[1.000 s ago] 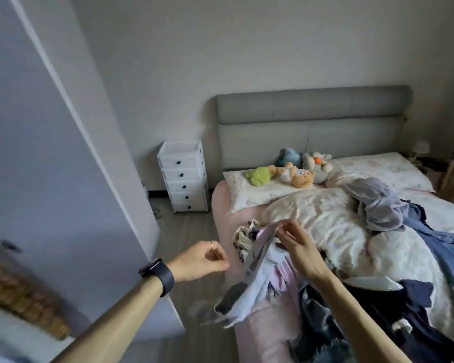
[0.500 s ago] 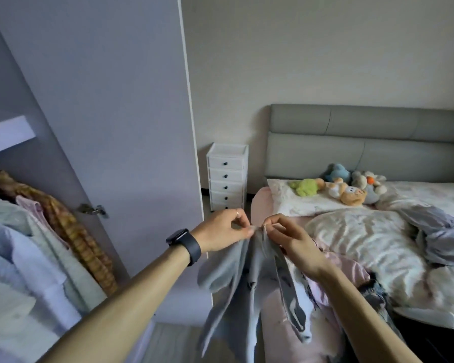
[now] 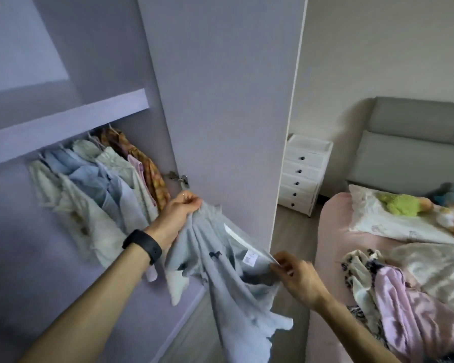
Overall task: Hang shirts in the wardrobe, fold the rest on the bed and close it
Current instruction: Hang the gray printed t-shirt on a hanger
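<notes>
Left hand [image 3: 180,214] and right hand [image 3: 298,277] pinch limp, light grey shirt [image 3: 220,260] at its top edge; best held by shoulders

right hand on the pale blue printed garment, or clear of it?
Touching. Head view: fingers of the right hand pinch the edge of the pale blue printed garment beside its white label.

I hold a pale blue-grey shirt [image 3: 207,231] with small dark prints. My watch [image 3: 142,246] is black, the wardrobe door [image 3: 220,100] lilac, the bed sheet [image 3: 330,231] pink.
</notes>
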### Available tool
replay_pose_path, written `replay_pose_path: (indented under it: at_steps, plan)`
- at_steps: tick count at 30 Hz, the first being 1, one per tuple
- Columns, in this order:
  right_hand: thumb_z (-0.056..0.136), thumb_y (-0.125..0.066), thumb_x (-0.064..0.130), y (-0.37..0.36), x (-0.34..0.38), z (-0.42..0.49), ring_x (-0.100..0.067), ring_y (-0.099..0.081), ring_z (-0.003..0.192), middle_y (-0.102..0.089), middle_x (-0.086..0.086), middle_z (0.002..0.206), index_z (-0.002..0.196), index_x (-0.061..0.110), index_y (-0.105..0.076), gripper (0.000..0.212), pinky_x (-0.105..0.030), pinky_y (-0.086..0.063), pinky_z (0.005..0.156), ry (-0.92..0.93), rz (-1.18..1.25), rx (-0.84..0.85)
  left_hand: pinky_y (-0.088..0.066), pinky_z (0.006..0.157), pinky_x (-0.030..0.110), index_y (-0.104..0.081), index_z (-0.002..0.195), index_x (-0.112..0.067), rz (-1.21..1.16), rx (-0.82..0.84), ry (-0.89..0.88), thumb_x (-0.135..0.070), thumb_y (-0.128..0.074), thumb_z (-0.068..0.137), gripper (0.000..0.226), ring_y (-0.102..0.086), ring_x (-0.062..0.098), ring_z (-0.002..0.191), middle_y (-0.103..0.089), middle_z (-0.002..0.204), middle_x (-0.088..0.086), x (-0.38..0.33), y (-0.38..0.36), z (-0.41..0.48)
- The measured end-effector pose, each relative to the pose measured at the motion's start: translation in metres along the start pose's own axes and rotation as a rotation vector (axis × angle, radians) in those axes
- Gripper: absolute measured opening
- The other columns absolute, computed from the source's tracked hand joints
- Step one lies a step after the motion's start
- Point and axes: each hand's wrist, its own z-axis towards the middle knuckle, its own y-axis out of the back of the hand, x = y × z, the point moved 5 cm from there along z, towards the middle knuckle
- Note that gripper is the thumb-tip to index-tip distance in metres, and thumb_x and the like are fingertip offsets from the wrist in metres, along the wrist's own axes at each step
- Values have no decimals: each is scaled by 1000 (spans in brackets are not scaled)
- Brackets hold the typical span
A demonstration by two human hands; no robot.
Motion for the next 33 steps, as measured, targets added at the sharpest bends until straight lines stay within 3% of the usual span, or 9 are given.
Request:
replay_pose_path:
  at_steps: [3, 6, 8, 11, 14, 17, 23, 29, 33]
  plan:
    - [100, -59, 32, -6, 17, 37, -2, -66, 82, -68, 18, 90, 101, 40, -61, 9, -13, -52, 70, 82, 34, 14, -38, 87, 33, -56, 80, -13, 73, -70, 130, 9, -52, 93, 25, -51, 22, 92, -57, 86, 7, 24, 41, -11]
    - [100, -59, 32, -13, 45, 78, 1, -64, 81, -69, 19, 87, 97, 37, -65, 8, -10, -48, 67, 153, 127, 29, -44, 87, 28, -68, 94, -20, 175, -28, 252, -22, -59, 99, 10, -61, 13, 96, -67, 103, -1, 45, 61, -27]
    - [99, -60, 32, -20, 60, 103, 0, -63, 81, -71, 13, 89, 95, 33, -67, 8, -11, -46, 68, 184, 160, 75, -45, 82, 19, -72, 90, -32, 281, 45, 271, -50, -66, 91, 19, -61, -5, 90, -69, 92, -22, 50, 69, -40]
    - [98, -62, 38, -32, 75, 132, -3, -64, 80, -71, 11, 89, 95, 32, -68, 9, -13, -48, 70, 224, 115, 223, -38, 67, 15, -56, 59, -37, 469, 66, 229, -49, -72, 86, 34, -50, -4, 62, -52, 62, -19, 52, 83, -58]
    - [93, -60, 56, -42, 87, 150, -10, -63, 71, -68, 9, 73, 82, 27, -69, 32, -23, -48, 68, 253, 13, 364, -35, 68, 25, -45, 51, -32, 482, -186, 164, -40, -69, 92, 48, -43, 3, 57, -41, 55, -13, 54, 108, -77]
    - [84, -56, 71, -58, 104, 153, -13, -60, 63, -64, 2, 66, 68, 16, -65, 59, -27, -44, 67, 239, 120, 533, -45, 78, 24, -62, 69, -12, 214, -427, 143, -29, -71, 92, 30, -60, 13, 74, -60, 72, 2, 57, 130, -106]
    - [76, -78, 37, -86, 144, 147, -21, -71, 97, -73, -1, 106, 101, 29, -76, 26, -37, -58, 83, 189, 520, 967, -50, 76, 19, -78, 87, -22, 144, -771, 205, -31, -76, 87, 9, -69, 7, 84, -76, 89, -6, 61, 164, -162]
    - [94, -69, 19, -96, 194, 143, 6, -61, 93, -69, 24, 95, 97, 33, -73, 15, -7, -47, 76, 607, 336, 666, -50, 69, 12, -77, 87, -16, 212, -965, 188, -26, -84, 79, 15, -69, 1, 77, -76, 85, -7, 54, 189, -216]
    - [91, -72, 21, -98, 221, 134, 10, -61, 91, -66, 36, 94, 95, 40, -67, 20, -4, -44, 76, 723, 309, 508, -51, 77, 18, -80, 83, -23, 271, -925, 174, -30, -82, 80, 7, -70, 3, 81, -77, 86, -6, 40, 201, -236]
